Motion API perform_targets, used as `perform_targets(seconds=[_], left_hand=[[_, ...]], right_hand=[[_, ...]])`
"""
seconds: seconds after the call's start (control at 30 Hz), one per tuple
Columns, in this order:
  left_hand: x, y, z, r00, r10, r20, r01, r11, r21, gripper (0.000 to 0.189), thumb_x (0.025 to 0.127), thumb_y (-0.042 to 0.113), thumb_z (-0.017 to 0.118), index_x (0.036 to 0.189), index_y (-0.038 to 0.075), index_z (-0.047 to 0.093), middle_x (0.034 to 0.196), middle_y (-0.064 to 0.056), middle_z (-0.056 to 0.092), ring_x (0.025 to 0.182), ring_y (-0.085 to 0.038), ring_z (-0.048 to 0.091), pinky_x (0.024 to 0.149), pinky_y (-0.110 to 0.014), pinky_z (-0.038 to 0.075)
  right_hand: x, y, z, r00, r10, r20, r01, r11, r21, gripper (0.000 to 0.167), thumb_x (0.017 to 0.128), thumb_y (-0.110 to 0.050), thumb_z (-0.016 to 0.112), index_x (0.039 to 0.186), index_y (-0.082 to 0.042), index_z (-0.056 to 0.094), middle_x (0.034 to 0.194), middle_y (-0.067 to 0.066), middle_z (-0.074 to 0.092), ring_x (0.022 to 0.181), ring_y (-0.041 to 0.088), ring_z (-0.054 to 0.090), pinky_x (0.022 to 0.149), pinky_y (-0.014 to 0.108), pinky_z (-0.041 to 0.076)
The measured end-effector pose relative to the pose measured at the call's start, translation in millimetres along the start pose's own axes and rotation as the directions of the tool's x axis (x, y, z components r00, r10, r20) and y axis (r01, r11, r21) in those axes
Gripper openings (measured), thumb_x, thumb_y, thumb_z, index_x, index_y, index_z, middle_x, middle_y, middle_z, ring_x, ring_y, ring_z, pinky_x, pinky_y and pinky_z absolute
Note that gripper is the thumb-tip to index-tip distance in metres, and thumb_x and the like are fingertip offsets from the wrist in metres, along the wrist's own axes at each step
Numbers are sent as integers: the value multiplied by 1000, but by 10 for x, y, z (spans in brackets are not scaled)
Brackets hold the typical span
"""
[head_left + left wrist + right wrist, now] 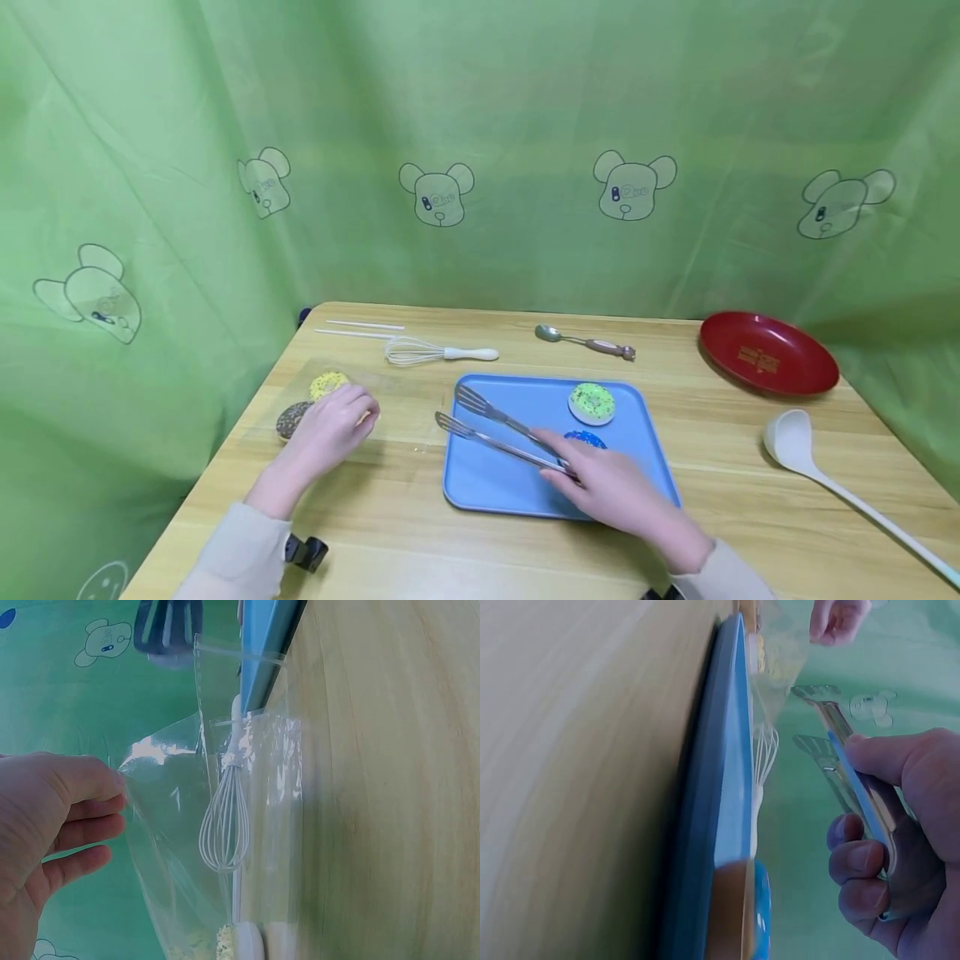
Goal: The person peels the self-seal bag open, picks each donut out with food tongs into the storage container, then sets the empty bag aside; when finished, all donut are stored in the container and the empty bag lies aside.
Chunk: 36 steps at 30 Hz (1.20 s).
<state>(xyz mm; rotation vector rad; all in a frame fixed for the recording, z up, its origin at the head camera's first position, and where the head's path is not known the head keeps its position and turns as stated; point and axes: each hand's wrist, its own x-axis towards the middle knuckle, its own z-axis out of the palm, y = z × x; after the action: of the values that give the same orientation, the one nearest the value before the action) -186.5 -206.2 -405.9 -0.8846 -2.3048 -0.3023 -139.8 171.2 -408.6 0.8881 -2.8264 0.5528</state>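
Head view, wooden table [375, 533], contents as follows. Item 1: clear plastic bag [166, 825], on the table's left side, near edge of the film lifted; 2 donuts within its outline, a yellow donut [326, 384] and a chocolate donut [291, 419], each partly behind the hand. Left hand [337, 421]: thumb and index finger closed together, pinching the bag's edge; remaining fingers loosely bent, apart from the film. Item 2: blue tray [487, 493], rectangular, low rim, holding 2 donuts: a green donut [592, 406] at the far right, fully exposed, and a blue donut [587, 438], partly covered by hand and tongs. Right hand [607, 487]: fingers wrapped around metal tongs [516, 451], over the tray; the 2 slotted tips stand apart with nothing between them. Item 3: red plate [768, 354], gold print, far right. Loose: white ladle [793, 442], whisk [442, 353], spoon [585, 342], 2 chopsticks [365, 324].
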Motion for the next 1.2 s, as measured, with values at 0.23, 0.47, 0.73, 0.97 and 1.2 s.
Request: perform_targets(seconds=[0.23, 0.47, 0.73, 0.97, 1.2], left_hand=[[13, 6, 4, 1000, 2, -2, -2, 1000, -2, 14, 70, 0, 73, 79, 7, 65, 80, 0, 61, 75, -16, 57, 67, -27, 52], [-8, -5, -7, 1000, -13, 3, 13, 1000, 9, 12, 72, 1, 73, 79, 7, 65, 80, 0, 61, 75, -16, 58, 69, -28, 53], [-10, -1, -12, 1000, -8, -3, 8, 1000, -1, 11, 73, 2, 72, 80, 7, 65, 80, 0, 61, 75, -15, 58, 68, -28, 53], [3, 16, -6, 1000, 3, -7, -3, 1000, -5, 15, 70, 0, 74, 80, 6, 65, 80, -1, 62, 75, -15, 58, 67, -27, 53], [5, 20, 37, 999, 29, -24, -29, 1000, -9, 16, 69, -1, 75, 80, 6, 65, 80, -1, 62, 74, -16, 58, 66, -26, 53]], right_hand=[[171, -156, 132, 998, -4, 64, 1, 999, 42, 49, 93, -35, 55, 138, -22, 43, 114, 3, 63, 91, 13, 62, 74, 33, 53], [344, -268, 264, 994, -40, 97, 36, 998, 49, 48, 94, -34, 53, 138, -19, 43, 114, 7, 64, 94, 20, 63, 72, 37, 54], [546, -352, 375, 988, -46, 145, 37, 997, 66, 50, 95, -37, 51, 139, -18, 41, 114, 7, 63, 97, 20, 62, 74, 38, 53], [734, -478, 464, 986, -27, 163, 17, 998, 60, 50, 95, -39, 50, 139, -17, 41, 114, 8, 63, 94, 22, 62, 70, 38, 53], [916, -601, 565, 987, -23, 159, 18, 999, 31, 53, 95, -39, 48, 141, -14, 38, 113, 9, 63, 93, 21, 62, 70, 38, 53]])
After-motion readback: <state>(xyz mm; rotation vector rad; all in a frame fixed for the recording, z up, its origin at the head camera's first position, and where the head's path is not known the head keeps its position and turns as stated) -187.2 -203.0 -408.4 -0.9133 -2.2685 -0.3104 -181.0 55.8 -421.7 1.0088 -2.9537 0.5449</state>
